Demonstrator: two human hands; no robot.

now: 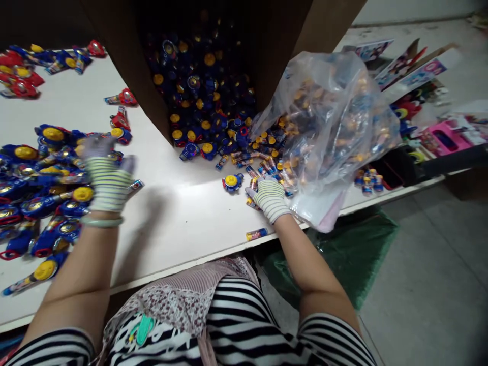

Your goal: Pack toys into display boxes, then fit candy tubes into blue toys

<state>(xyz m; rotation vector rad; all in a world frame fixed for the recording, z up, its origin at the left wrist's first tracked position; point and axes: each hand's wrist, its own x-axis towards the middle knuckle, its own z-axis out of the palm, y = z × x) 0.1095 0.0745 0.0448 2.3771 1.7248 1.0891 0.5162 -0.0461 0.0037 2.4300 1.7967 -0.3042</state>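
My left hand (pixel 107 175), in a striped glove with bare-looking grey fingertips, is over a pile of blue toys with yellow round caps (pixel 25 152) on the left. It is blurred, with the thumb apart from the fingers. A small tube (pixel 136 186) lies beside its thumb. My right hand (pixel 271 195), in a matching glove, is down among small printed tubes with yellow ends (pixel 267 165). One such tube (pixel 253 184) is between its thumb and fingers. Just left of it lies a single blue toy (pixel 232 182).
A large cardboard box (pixel 141 61) on its side spills blue toys. Right of it, a clear plastic bag (pixel 328 127) holds more tubes. Red toys (pixel 23 76) lie at the far left, a pink toy (pixel 444 137) at the right. One tube (pixel 256 234) is near the table's front edge.
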